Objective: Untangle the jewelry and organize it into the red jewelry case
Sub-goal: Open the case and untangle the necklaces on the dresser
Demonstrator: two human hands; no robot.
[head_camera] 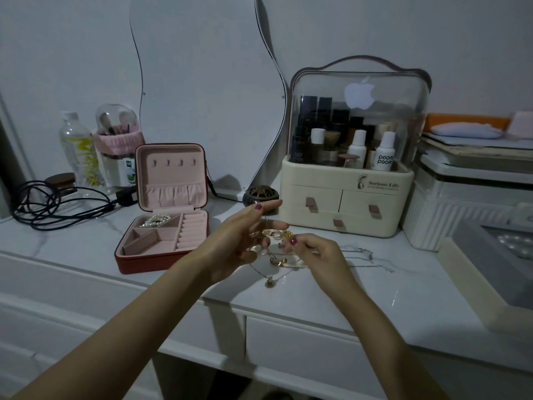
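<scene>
Head view: cosmetics organizer (346,186) reads "Serious Life"; bottle (384,153) reads "poom poom".

Both hands raised over white marble surface (317,301); left hand (239,243) spread, palm up, right hand (314,252) pinching a tangled jewelry cluster (278,234) between its fingers (292,242). More chains (366,259) lie on the surface below. Red jewelry case (161,226) stands open at left, pearls (155,220) in rear compartment.

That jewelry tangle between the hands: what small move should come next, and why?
Probably tease one ring free with the right hand while the left hand steadies the jewelry tangle. The pieces look bunched together, and the red jewelry case stands open with mostly bare compartments.
</scene>
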